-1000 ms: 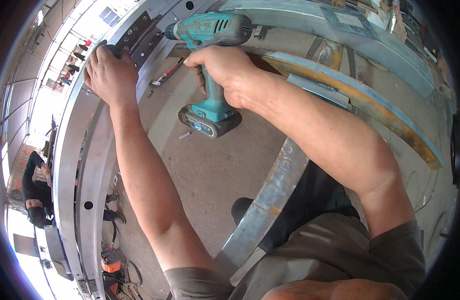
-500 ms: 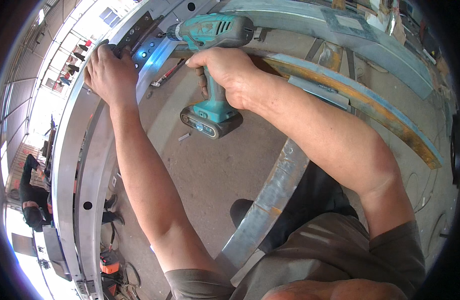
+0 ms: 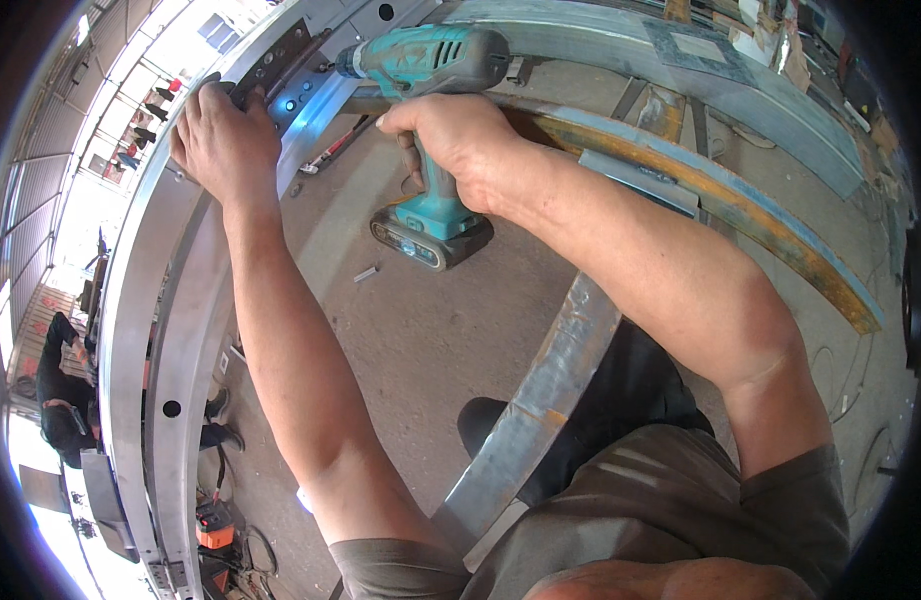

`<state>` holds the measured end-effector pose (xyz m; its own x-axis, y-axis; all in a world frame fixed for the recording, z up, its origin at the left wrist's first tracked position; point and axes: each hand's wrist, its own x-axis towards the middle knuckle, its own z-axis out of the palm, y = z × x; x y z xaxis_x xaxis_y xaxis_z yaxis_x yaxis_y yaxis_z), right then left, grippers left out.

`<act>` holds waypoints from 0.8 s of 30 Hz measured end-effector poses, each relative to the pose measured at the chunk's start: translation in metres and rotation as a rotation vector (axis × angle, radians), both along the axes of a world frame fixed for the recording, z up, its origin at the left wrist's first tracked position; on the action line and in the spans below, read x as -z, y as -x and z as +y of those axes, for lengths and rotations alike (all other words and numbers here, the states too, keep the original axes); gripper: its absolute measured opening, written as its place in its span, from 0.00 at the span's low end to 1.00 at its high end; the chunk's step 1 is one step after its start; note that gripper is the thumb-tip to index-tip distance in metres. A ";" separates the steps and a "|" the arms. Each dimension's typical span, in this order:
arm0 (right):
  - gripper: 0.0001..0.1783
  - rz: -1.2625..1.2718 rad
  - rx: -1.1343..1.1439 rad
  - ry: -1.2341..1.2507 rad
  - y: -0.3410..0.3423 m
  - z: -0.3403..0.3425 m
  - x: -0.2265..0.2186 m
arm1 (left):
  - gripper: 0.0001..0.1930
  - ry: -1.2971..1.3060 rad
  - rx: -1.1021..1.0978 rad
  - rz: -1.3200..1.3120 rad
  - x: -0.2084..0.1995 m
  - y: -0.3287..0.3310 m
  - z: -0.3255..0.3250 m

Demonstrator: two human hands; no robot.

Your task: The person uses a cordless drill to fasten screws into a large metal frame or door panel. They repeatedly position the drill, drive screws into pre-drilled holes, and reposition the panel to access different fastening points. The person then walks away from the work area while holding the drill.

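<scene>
Against the steel frame (image 3: 131, 300), the left hand (image 3: 221, 140) presses a dark bracket (image 3: 281, 60); the right hand (image 3: 456, 140) grips the teal drill (image 3: 431, 65).

Cordless drill pressed to a dark bracket on a curved metal frame

The right hand (image 3: 459, 140) grips the handle of a teal cordless drill (image 3: 431, 110), whose nose points toward ten o'clock at a dark perforated bracket (image 3: 281, 62) lit pale blue at the contact spot. The left hand (image 3: 221, 140) lies flat on the curved galvanised frame rail (image 3: 131, 300) just beside the bracket, fingers (image 3: 206, 95) spread over its edge. A rust-streaked steel beam (image 3: 741, 210) runs toward three o'clock, another bar (image 3: 541, 390) crosses toward six. On the concrete floor (image 3: 431, 330) lies a red-handled tool (image 3: 333, 150). At eight o'clock a person in black (image 3: 56, 400) crouches.
</scene>
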<state>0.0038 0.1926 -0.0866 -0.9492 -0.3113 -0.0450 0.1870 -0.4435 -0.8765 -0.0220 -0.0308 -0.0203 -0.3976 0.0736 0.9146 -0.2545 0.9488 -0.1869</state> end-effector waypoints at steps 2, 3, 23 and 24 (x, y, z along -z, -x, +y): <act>0.07 -0.012 -0.001 0.032 0.001 0.000 0.001 | 0.18 0.031 0.038 0.038 0.001 0.001 0.000; 0.07 -0.020 0.004 0.044 0.000 0.000 0.001 | 0.18 0.035 0.034 0.041 0.001 0.001 0.000; 0.08 0.017 -0.023 0.032 -0.001 0.005 -0.002 | 0.19 0.067 0.048 0.078 0.004 0.004 0.001; 0.08 0.022 -0.019 0.039 -0.001 0.005 -0.002 | 0.19 0.068 0.050 0.076 0.003 0.004 0.000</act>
